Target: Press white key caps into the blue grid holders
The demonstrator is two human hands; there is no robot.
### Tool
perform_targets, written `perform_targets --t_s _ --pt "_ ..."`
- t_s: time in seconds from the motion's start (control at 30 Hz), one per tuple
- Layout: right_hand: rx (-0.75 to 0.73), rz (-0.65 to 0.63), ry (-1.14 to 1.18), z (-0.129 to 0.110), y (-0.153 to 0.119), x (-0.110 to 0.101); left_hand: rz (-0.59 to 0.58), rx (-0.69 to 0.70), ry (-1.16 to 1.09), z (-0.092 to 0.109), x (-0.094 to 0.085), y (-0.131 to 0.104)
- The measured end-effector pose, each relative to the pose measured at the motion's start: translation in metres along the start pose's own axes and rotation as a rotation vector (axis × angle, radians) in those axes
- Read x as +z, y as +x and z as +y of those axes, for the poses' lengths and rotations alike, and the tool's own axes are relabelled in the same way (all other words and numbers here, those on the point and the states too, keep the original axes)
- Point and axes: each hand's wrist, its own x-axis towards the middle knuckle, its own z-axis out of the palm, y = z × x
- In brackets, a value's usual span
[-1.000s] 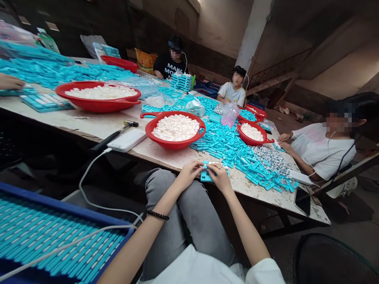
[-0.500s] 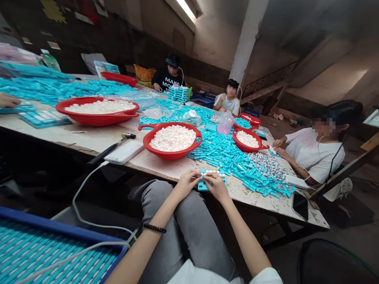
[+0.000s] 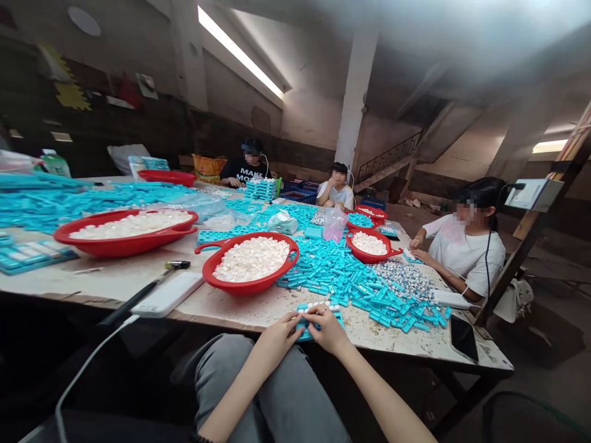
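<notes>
At the table's near edge lies a small blue plastic tray (image 3: 340, 320) with a row of white pieces along its far side. My left hand (image 3: 279, 337) is at its left side, fingers bent and closed on it. My right hand (image 3: 329, 330) reaches over the tray from the right, thumb and fingertips pinched together beside the left fingertips. Whatever small piece may be between those fingertips is hidden. Just beyond stands a red basin (image 3: 252, 288) heaped with white pieces (image 3: 253, 258).
Loose blue plastic parts (image 3: 332, 271) spread behind my hands. Left are a white power bank (image 3: 168, 295), a hammer (image 3: 143, 292) and another red basin (image 3: 124, 246). A phone (image 3: 463, 338) lies near the right corner. A co-worker (image 3: 475, 252) sits at right; two people sit farther back.
The view has tilted up and turned slightly, so the table and tray appear lower and farther left. Both hands stay at the tray, with fingers slightly shifted. The blue crate at lower left has left view.
</notes>
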Motion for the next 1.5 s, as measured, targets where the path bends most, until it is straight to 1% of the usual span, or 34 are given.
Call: perform_targets --t_s 0.1,0.2,0.33,0.53,0.7,0.83,0.93,1.07,1.17,1.27,1.37,1.5 --pt "0.014 0.010 0.009 0.000 0.000 0.000 -0.045 -0.047 0.098 0.013 -0.003 -0.001" --pt "0.021 -0.002 0.003 0.000 0.001 0.000 -0.059 -0.077 0.154 0.021 -0.003 -0.002" --pt "-0.003 -0.037 -0.058 0.000 0.002 -0.004 -0.020 -0.092 0.233 0.028 -0.001 -0.005" --pt "-0.044 -0.063 -0.077 0.001 0.003 -0.007 0.050 -0.056 0.337 0.039 0.001 -0.007" --pt "-0.033 -0.077 -0.089 0.004 0.005 -0.008 0.055 -0.092 0.365 0.045 0.000 -0.009" --pt "-0.027 -0.081 -0.096 0.003 0.005 -0.009 0.031 -0.146 0.347 0.051 0.001 -0.011" --pt "-0.041 -0.088 -0.116 0.001 0.003 -0.012 0.003 -0.168 0.353 0.055 0.005 -0.011" --pt "-0.072 -0.117 -0.131 -0.001 -0.002 -0.014 -0.014 -0.156 0.373 0.059 0.010 -0.011" --pt "-0.075 -0.123 -0.129 -0.002 -0.003 -0.012 0.009 -0.162 0.406 0.063 0.015 -0.015" --pt "-0.065 -0.106 -0.126 -0.004 -0.004 -0.008 0.048 -0.203 0.408 0.066 0.018 -0.020" --pt "-0.054 -0.066 -0.123 -0.007 -0.006 -0.004 0.028 -0.226 0.379 0.066 0.018 -0.021" --pt "-0.015 -0.018 -0.136 -0.009 -0.009 -0.002 0.011 -0.187 0.354 0.062 0.016 -0.019"
